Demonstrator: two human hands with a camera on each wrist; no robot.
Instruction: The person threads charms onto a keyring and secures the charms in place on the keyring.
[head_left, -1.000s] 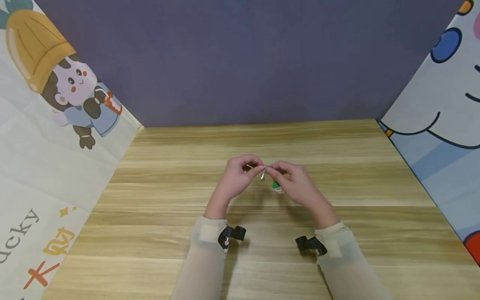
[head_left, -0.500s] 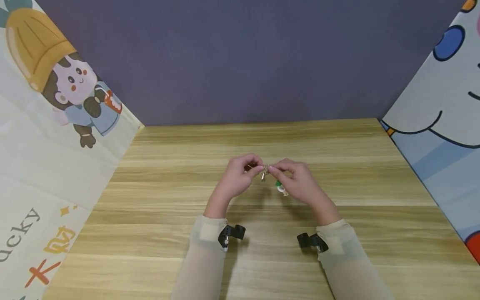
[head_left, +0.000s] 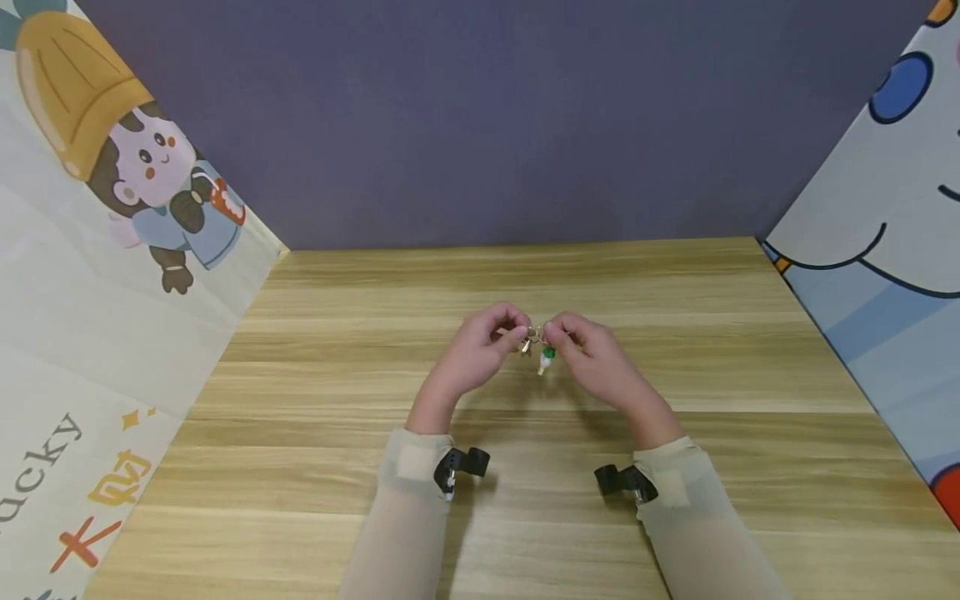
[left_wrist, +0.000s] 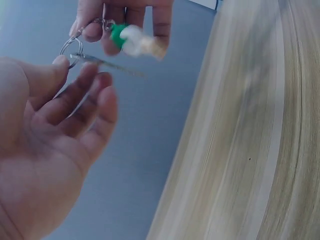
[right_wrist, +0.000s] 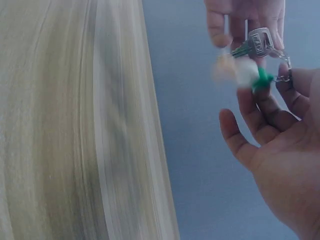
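Observation:
Both hands hold a small key ring [head_left: 532, 337] above the wooden table [head_left: 675, 283]. My left hand [head_left: 516, 338] pinches the ring [left_wrist: 72, 50] and the silver key [left_wrist: 110, 64] between thumb and fingers; the key's head [right_wrist: 258, 42] shows under its fingertips. My right hand [head_left: 555, 335] pinches the short chain of a green and white charm [head_left: 547, 358] that hangs from the ring. The charm [left_wrist: 134, 41] is blurred in both wrist views, as in the right wrist view [right_wrist: 244, 73]. The right palm [right_wrist: 285, 160] lies just below it.
Printed cartoon panels stand at the left [head_left: 112, 250] and right [head_left: 885, 225] sides of the table, with a purple wall [head_left: 487, 117] behind. A black wrist camera sits on each sleeve [head_left: 461, 465] [head_left: 621, 482].
The charm has swung left from under my right hand and hangs between the hands. Both hands have lifted slightly and stay close together.

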